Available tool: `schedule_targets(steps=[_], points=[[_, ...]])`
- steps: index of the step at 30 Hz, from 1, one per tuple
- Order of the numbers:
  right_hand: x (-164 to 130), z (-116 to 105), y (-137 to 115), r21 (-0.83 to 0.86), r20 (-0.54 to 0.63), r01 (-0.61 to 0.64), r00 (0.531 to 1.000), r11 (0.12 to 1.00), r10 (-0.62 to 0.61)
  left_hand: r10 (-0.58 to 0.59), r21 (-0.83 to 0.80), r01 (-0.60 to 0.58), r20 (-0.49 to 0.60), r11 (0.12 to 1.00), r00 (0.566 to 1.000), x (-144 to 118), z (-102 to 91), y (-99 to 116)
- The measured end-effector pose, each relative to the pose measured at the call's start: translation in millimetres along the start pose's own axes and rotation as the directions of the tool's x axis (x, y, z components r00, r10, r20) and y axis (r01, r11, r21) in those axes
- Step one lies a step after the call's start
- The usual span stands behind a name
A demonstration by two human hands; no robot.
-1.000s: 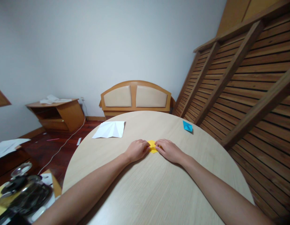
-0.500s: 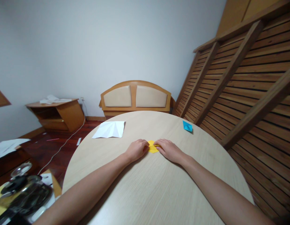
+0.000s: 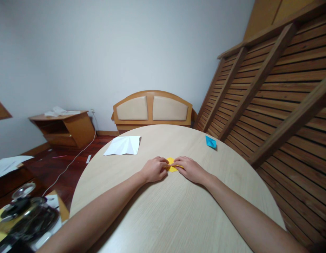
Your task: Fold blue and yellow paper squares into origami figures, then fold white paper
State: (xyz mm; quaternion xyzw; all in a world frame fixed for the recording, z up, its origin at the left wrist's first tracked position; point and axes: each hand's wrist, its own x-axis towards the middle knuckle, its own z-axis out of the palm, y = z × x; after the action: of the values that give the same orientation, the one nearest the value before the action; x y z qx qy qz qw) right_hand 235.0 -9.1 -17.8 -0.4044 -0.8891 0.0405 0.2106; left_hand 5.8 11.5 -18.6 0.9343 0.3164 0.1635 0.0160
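Observation:
A small folded yellow paper (image 3: 172, 166) lies on the round pale wooden table (image 3: 173, 211), mostly covered by my fingers. My left hand (image 3: 153, 169) presses on its left side with the fingers curled over it. My right hand (image 3: 190, 169) pinches its right side, fingertips meeting the left hand's over the paper. Both forearms rest on the tabletop.
A creased white sheet (image 3: 124, 145) lies at the table's far left. A small folded blue paper (image 3: 211, 142) sits at the far right edge. Behind the table stands a padded wooden headboard (image 3: 152, 109); slatted wooden frames (image 3: 270, 95) lean at the right. A glass kettle (image 3: 26, 218) sits lower left.
My hands have closed in on the yellow paper, so less of it shows between them than one second ago. Nothing else has moved.

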Motion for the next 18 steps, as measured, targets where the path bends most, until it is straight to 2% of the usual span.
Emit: schedule_targets(steps=[7,12,18], points=[[-2.6,-2.7,-0.7,-0.049,-0.006,-0.023,1.000,0.999,0.023,-0.009,0.032,0.009,-0.013,0.999,1.000,0.9,2.6,1.0],[-2.9,-7.7,-3.0,-0.023,0.035,-0.021,0.999,1.000,0.022,-0.006,0.064,0.006,-0.014,0.998,1.000,-1.0,3.4,0.5],[-3.8,-12.8,-3.9,0.010,0.065,-0.004,0.998,1.000,0.004,-0.063,0.082,0.060,0.039,0.995,0.997,-1.3,3.2,2.5]])
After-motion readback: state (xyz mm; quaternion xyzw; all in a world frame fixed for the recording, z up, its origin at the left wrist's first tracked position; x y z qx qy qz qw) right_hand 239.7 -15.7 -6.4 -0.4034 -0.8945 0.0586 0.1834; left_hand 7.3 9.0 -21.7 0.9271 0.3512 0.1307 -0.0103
